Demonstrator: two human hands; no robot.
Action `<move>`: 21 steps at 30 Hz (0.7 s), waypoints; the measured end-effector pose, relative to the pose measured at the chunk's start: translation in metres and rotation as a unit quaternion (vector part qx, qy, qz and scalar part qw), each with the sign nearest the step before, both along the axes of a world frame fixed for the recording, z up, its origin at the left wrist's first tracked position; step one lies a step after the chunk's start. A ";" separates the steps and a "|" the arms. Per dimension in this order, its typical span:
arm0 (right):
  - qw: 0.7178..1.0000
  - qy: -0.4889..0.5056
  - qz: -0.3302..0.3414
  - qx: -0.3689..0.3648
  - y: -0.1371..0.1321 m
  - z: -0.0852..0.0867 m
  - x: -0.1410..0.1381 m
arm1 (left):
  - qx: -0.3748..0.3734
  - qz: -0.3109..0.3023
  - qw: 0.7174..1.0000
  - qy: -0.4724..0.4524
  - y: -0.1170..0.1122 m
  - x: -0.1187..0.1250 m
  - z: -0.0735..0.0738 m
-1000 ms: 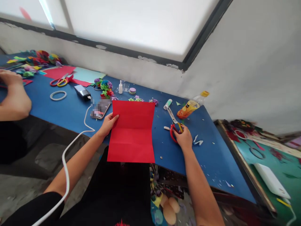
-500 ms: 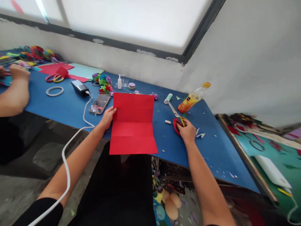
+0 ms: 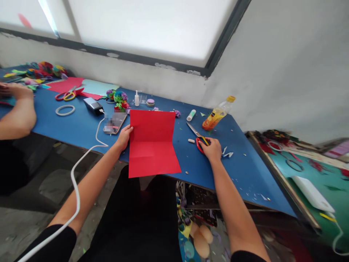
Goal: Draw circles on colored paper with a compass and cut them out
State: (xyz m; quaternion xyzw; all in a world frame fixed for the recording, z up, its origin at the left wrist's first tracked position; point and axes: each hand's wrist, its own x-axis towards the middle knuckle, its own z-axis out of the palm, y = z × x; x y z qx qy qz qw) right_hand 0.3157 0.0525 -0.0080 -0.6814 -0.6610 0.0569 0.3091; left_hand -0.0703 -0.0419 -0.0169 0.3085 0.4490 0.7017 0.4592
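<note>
My left hand point(image 3: 125, 137) pinches the left edge of a creased sheet of red paper point(image 3: 152, 143), whose lower part bends toward me past the front edge of the blue table point(image 3: 109, 145). On the right, my right hand point(image 3: 213, 150) is closed around the handles of a pair of scissors point(image 3: 198, 135) with red and yellow grips. Their blades lie low over the tabletop, pointing away to the left. A small white eraser-like piece point(image 3: 191, 141) is beside the scissors, and a glue stick point(image 3: 191, 115) is just beyond the blade tips.
A drink bottle point(image 3: 218, 113) leans at the back right. Left of the paper lie a phone point(image 3: 116, 122), a power bank point(image 3: 93, 105) with a white cable point(image 3: 75, 182), and another pair of scissors point(image 3: 67, 94). Another person's arm point(image 3: 20, 112) rests at far left.
The scissors in my right hand have come down flatter against the table, the blades no longer overlapping the glue stick. The red paper has turned slightly. The view has shifted a little.
</note>
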 end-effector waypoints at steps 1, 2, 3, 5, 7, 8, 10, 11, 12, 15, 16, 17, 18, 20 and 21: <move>1.000 0.001 0.001 -0.002 0.000 0.000 0.000 | 0.001 -0.001 1.000 0.002 0.000 0.000 0.000; 1.000 0.002 0.002 -0.005 0.000 0.000 0.000 | 0.002 -0.002 1.000 0.005 0.000 0.000 -0.001; 1.000 0.003 0.002 -0.008 0.000 0.000 0.000 | 0.003 -0.002 1.000 0.007 0.000 -0.001 -0.001; 1.000 0.005 0.000 -0.015 0.000 0.001 -0.001 | 0.006 -0.001 1.000 0.013 0.001 -0.001 -0.002; 1.000 0.006 -0.005 -0.022 0.000 0.002 -0.001 | 0.009 -0.001 1.000 0.020 0.001 -0.002 -0.003; 1.000 0.007 -0.008 -0.025 0.000 0.002 -0.001 | 0.010 -0.001 1.000 0.023 0.001 -0.002 -0.003; 0.999 0.007 -0.011 -0.030 0.000 0.002 -0.002 | 0.011 -0.003 0.999 0.031 0.001 -0.003 -0.004; 0.999 0.007 -0.011 -0.032 0.000 0.002 -0.002 | 0.012 -0.003 0.999 0.035 0.001 -0.003 -0.004; 0.999 0.006 -0.011 -0.033 0.000 0.002 -0.002 | 0.014 -0.003 0.999 0.039 0.002 -0.003 -0.005; 0.999 0.006 -0.013 -0.035 0.000 0.003 -0.002 | 0.021 -0.003 0.998 0.053 0.002 -0.003 -0.006; 0.999 0.006 -0.014 -0.035 0.000 0.003 -0.002 | 0.024 -0.002 0.998 0.059 0.002 -0.003 -0.006; 0.999 0.007 -0.013 -0.035 0.000 0.003 -0.002 | 0.027 -0.002 0.997 0.066 0.002 -0.003 -0.006; 0.999 0.007 -0.013 -0.036 0.000 0.003 -0.002 | 0.030 -0.002 0.997 0.072 0.001 -0.003 -0.006; 0.999 0.009 -0.012 -0.036 0.000 0.003 -0.001 | 0.034 -0.004 0.996 0.081 0.001 -0.003 -0.006; 0.999 0.009 -0.012 -0.036 0.001 0.002 -0.001 | 0.034 -0.006 0.996 0.084 0.000 -0.002 -0.005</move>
